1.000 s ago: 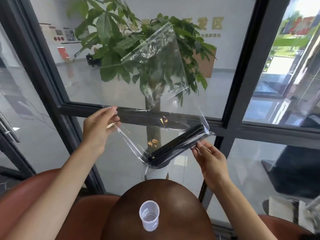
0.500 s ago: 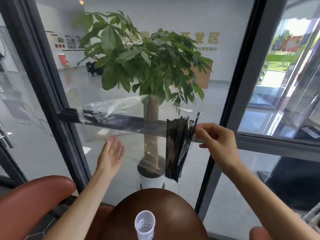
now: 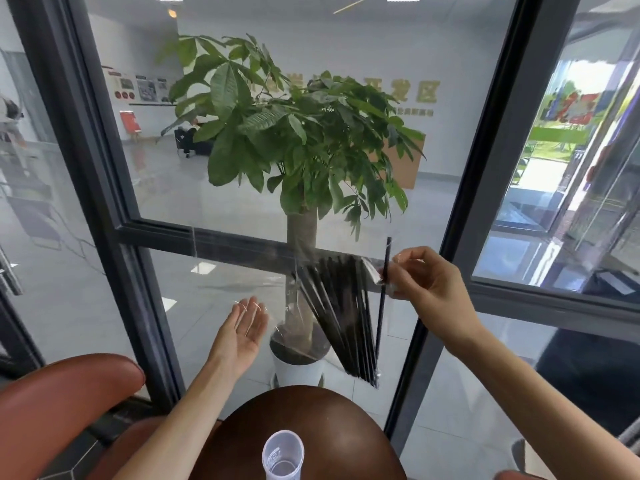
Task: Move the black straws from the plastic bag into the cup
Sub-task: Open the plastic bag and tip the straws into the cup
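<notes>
A clear plastic bag (image 3: 242, 268) hangs sideways in the air, pinched at its right end by my right hand (image 3: 427, 284). Several black straws (image 3: 341, 317) hang inside it, slanting down to the right, and one straw stands nearly upright next to my fingers. My left hand (image 3: 242, 329) is open, palm up, below the bag's loose left part and apart from the straws. A clear plastic cup (image 3: 283, 457) stands upright on the round brown table (image 3: 346, 431) below.
A glass wall with dark frames (image 3: 104, 188) stands right behind the table. A potted plant (image 3: 298, 150) in a white pot is beyond the glass. Reddish-brown seats (image 3: 59, 407) lie at the lower left.
My left hand let go of the bag and opened, palm up, beneath it. The right hand turned the bag so the straws swung from lying slanted to hanging down and fanning out.
</notes>
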